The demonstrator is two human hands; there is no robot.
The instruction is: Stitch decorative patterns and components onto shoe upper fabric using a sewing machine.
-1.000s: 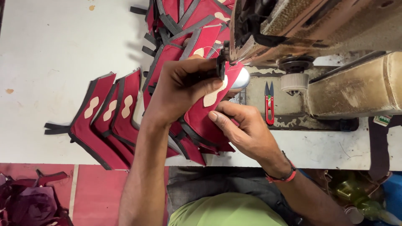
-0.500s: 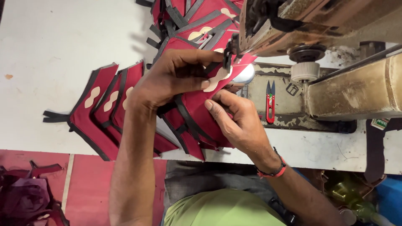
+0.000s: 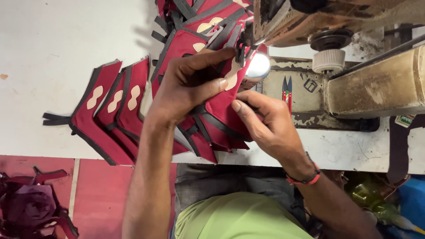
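1. The left hand lies curled over a red fabric piece with dark edging, its thumb pressing down on the cloth and its fingers bent round the far edge. This pins the piece flat right beside the sewing machine, close under the machine's head.
2. The right hand closes on the near side of the same piece, thumb and forefinger pinched on the cloth. Held from both sides, the piece stays taut and steady at the needle area.
3. A row of finished-looking red pieces with pale patches fans out on the white surface, overlapped like shingles and apparently joined in a chain leading to the hands.
4. Small red-handled snips lie on the machine bed, just beside the right hand and within easy reach.
5. The needle and presser foot are hidden behind the left fingers and a shiny metal part; whether the cloth sits under the needle cannot be told.
6. The machine's top is cut off by the frame, and a dark red heap at lower left is too bunched to identify.
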